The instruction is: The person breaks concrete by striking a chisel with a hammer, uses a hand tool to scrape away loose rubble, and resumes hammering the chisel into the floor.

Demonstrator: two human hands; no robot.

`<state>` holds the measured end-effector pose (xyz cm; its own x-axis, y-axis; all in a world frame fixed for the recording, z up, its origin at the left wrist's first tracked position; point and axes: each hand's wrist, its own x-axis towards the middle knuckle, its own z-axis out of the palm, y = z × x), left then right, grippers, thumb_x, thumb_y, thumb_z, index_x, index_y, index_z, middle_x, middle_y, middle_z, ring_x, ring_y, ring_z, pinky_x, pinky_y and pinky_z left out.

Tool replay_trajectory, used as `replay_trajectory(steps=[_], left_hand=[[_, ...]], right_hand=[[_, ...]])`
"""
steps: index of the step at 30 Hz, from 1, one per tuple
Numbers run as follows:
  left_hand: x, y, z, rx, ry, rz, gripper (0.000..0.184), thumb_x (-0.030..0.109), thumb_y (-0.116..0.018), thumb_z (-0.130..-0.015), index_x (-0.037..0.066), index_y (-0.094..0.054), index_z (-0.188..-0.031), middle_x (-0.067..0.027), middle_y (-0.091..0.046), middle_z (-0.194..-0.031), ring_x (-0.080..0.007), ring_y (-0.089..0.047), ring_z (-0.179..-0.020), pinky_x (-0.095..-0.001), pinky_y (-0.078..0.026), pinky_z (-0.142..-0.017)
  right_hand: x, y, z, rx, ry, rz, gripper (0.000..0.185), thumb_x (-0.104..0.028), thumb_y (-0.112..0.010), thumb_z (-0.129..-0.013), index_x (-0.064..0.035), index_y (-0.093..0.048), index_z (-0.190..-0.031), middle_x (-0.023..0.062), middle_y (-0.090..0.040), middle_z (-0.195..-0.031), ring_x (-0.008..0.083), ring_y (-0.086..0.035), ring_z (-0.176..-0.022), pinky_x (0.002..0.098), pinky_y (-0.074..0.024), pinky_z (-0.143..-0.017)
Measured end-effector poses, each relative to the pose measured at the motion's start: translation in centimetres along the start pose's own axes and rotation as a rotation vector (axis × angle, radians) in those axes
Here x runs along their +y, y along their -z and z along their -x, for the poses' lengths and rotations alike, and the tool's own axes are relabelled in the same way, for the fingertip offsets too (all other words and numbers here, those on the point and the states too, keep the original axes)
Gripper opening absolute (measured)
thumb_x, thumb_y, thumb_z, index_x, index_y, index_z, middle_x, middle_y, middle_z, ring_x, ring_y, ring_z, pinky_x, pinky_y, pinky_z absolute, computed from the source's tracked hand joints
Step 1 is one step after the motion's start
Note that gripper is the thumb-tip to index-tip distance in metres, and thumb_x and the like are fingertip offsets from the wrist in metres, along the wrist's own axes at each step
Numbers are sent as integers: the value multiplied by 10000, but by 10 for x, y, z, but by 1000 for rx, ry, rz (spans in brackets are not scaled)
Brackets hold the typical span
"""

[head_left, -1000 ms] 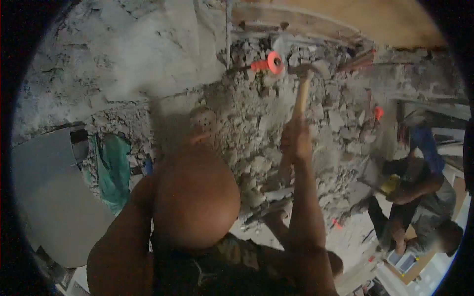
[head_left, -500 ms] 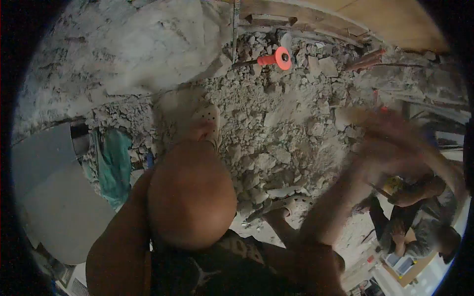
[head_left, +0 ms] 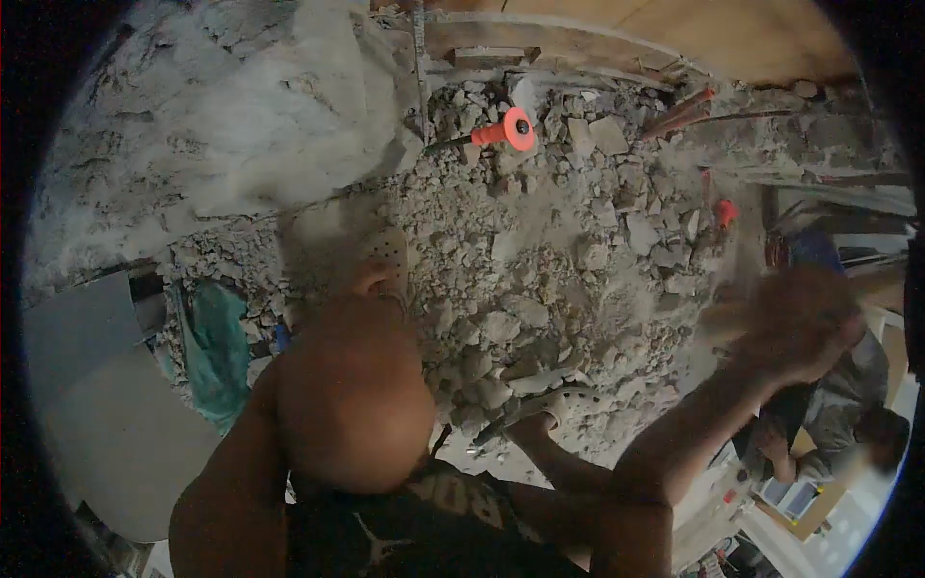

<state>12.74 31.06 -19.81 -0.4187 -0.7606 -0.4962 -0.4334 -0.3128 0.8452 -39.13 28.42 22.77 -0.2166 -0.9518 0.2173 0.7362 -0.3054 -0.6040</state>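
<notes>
Right hand (head_left: pixel 805 323) has swung from over the grey stone rubble (head_left: pixel 540 250) to the far right, blurry but wrapped round a tan wooden hammer handle (head_left: pixel 721 321). Black-shafted chisel with round orange-red guard (head_left: pixel 503 131) lies on the rubble.

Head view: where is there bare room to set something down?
Bare: the grey panel left of the green sheet in the picture, though its tilt is unclear; the smooth patch beside the upper clog. Crowded: the rubble around the red-guarded chisel.
</notes>
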Motion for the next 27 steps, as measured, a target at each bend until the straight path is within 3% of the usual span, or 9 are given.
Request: replay_trajectory(steps=[2, 5, 7, 9, 10, 17, 23, 26, 27], left_hand=[[0, -3, 1, -14, 15, 6, 252, 285, -682, -845, 70, -658, -973, 13, -565, -767, -130, -530, -701, -278, -426, -590], [0, -4, -1, -30, 17, 13, 252, 282, -684, -844, 68, -657, -975, 15, -566, -763, -130, -534, -698, -279, -430, -593], [3, -5, 4, -14, 23, 25, 253, 279, -685, -843, 67, -657, -977, 16, -567, -760, -130, -536, -696, -279, -433, -594], [7, 1, 4, 11, 28, 46, 253, 277, -686, -842, 66, -656, -979, 17, -568, -757, -131, -538, -694, -279, -436, -595], [8, 3, 0, 25, 19, 60, 253, 276, -686, -842, 65, -656, -979, 17, -568, -755, -131, -540, -693, -279, -437, -596], [60, -5, -8, 181, 288, 360, 255, 268, -690, -839, 61, -655, -984, 21, -570, -747, -132, -547, -688, -280, -445, -600], [239, -36, -104, 425, -730, -254, 617, 237, -753, -754, 31, -462, -1258, -165, -505, -1144, -253, -560, -981, -379, -479, -835], [273, -52, -178, 614, -520, -594, 863, 311, -735, -789, 62, -228, -1441, -172, -480, -1289, -309, -534, -1155, -412, -447, -966], [273, -55, -199, 632, -469, -665, 855, 345, -728, -787, 74, -249, -1442, -173, -524, -1243, -303, -559, -1122, -413, -462, -943]], right_hand=[[-27, -31, -16, -204, 121, 539, 423, -414, -499, -912, -59, -526, -1143, 89, -583, -956, 227, -571, -838, 418, -495, -791], [19, -25, -17, 282, 455, 767, 303, -336, -480, -936, -66, -539, -1060, 103, -584, -929, 250, -563, -837, 401, -474, -749], [158, 38, 31, 266, 133, 1290, 331, -405, -444, -960, -88, -539, -947, 44, -542, -770, 190, -498, -649, 340, -429, -588], [269, 85, 75, 135, -857, 787, 414, -473, -409, -985, -109, -540, -834, -15, -499, -611, 129, -433, -462, 279, -384, -427], [273, 55, 86, 504, -839, 753, 470, -541, -406, -961, -118, -505, -782, -33, -427, -550, 111, -415, -443, 285, -375, -434], [273, 126, 134, 476, -1023, 739, 490, -536, -472, -936, -69, -528, -799, 16, -494, -578, 148, -495, -465, 315, -409, -421], [271, 196, 217, 112, -855, 1384, 435, -445, -551, -904, -21, -555, -805, 27, -504, -572, 193, -526, -478, 371, -447, -444], [266, 200, 231, 214, -934, 1354, 359, -376, -581, -893, -22, -561, -839, 38, -526, -585, 200, -563, -501, 369, -460, -449], [262, 190, 220, -206, -974, 1683, 350, -281, -591, -829, 16, -508, -994, 123, -586, -679, 289, -606, -594, 417, -495, -527]])
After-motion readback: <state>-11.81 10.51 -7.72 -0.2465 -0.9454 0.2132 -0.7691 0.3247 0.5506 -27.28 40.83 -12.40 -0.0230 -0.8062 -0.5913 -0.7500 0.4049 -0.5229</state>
